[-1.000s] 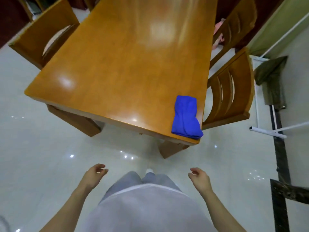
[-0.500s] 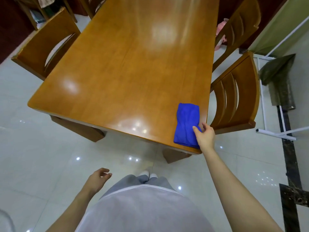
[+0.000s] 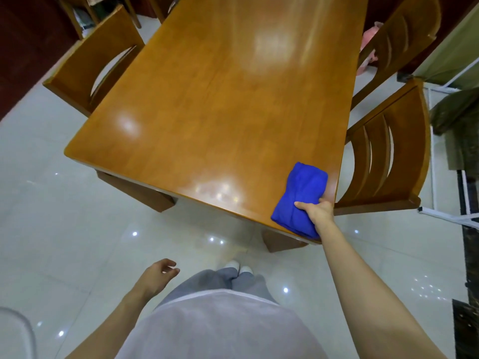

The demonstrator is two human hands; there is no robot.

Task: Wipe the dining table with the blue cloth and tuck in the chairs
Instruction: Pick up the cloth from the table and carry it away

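Fingers of the right hand grip the blue cloth on the counter near its corner; left hand hangs loosely curled, holding nothing.

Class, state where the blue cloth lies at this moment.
In the head view, the blue cloth lies folded on the near right corner of the dining table, gripped by the right hand, beside the nearer right-side chair.
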